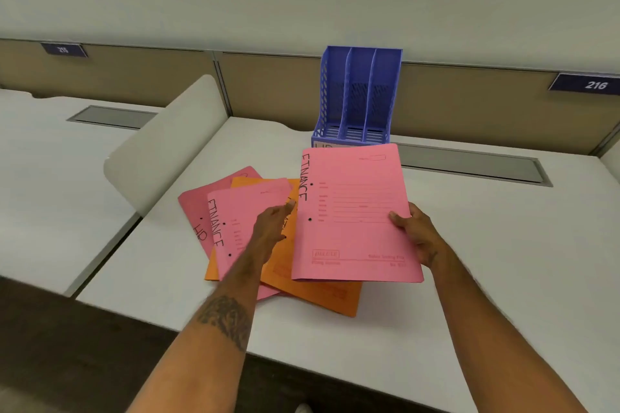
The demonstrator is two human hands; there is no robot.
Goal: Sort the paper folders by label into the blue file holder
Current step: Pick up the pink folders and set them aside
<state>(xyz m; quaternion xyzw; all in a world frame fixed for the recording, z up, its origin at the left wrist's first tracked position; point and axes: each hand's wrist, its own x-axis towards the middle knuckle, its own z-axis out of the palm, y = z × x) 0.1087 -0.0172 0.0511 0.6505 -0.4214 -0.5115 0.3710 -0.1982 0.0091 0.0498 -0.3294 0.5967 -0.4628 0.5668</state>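
From the head camera we see our right hand [417, 235] holding a pink paper folder marked FINANCE [352, 211] by its right edge, thumb on the front cover and the other fingers hidden behind it, so it is pinched between them. The folder is lifted and tilted toward us, its top edge covering the lower front of the blue plastic three-slot file holder [359, 94], which stands upright at the back of the white desk [503, 261] against the tan partition panel [469, 104]. All three slots look empty. A white label on the holder's front lip is mostly hidden.

Our left hand [273, 225] reaches over the loose pile, fingers held close together and extended, the fingertips [290, 204] at or just beside the held folder's left edge; we cannot tell whether they touch it. Beneath that hand lie a second pink folder marked FINANCE [235, 228], a darker pink folder marked HR [194, 211] partly under it, and orange paper folders [318, 295] fanned out below, all flat on the desk.

A blue tag reading 216 [593, 84] sits on the partition at right.
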